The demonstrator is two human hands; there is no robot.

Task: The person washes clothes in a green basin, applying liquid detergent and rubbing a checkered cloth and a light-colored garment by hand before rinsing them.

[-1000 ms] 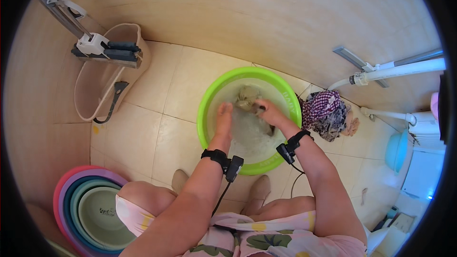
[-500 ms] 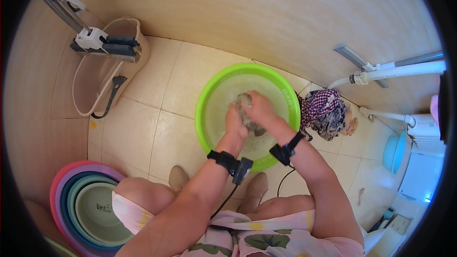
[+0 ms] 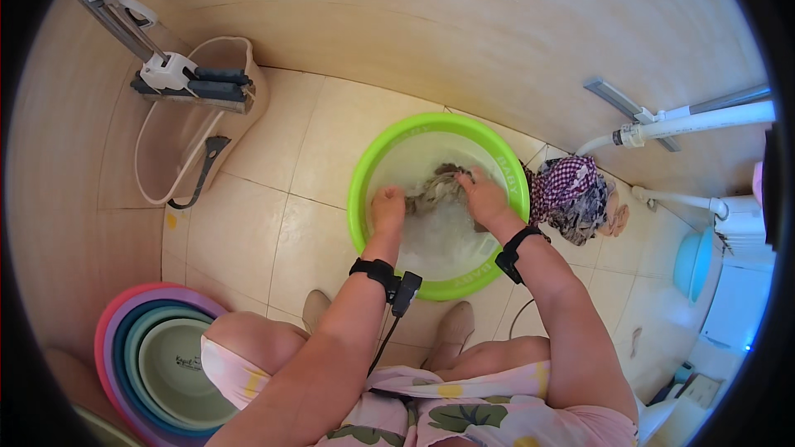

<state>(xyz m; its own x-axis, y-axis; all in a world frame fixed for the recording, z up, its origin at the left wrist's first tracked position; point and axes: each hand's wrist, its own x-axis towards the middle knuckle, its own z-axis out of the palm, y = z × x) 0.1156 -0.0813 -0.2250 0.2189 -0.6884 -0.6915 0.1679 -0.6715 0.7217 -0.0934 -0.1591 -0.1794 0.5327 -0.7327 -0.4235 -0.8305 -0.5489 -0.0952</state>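
A green-rimmed plastic basin point(image 3: 356, 199) with cloudy water stands on the floor before me. Inside it, a wet grey-brown piece of cloth point(image 3: 443, 189) stretches between my hands, partly in the water. My left hand point(image 3: 387, 209) is closed on the cloth's left end, over the left side of the basin. On the right, my right hand point(image 3: 483, 196) grips the cloth near its upper right part, fingers bent around it. A darker bit of the cloth shows beyond the right fingers; its lower part is hidden by that hand.
Crumpled checked and patterned clothes point(image 3: 567, 190) lie right of the basin. A beige mop bucket point(image 3: 157, 174) with a flat squeeze mop point(image 3: 170, 74) stands at far left. Nested basins point(image 3: 112, 323) sit at lower left. White pipes point(image 3: 704, 122) run along the right, near a blue basin point(image 3: 691, 261).
My hands have moved from close together around the bunched cloth to wide apart, the left going left. The cloth is now spread between them.
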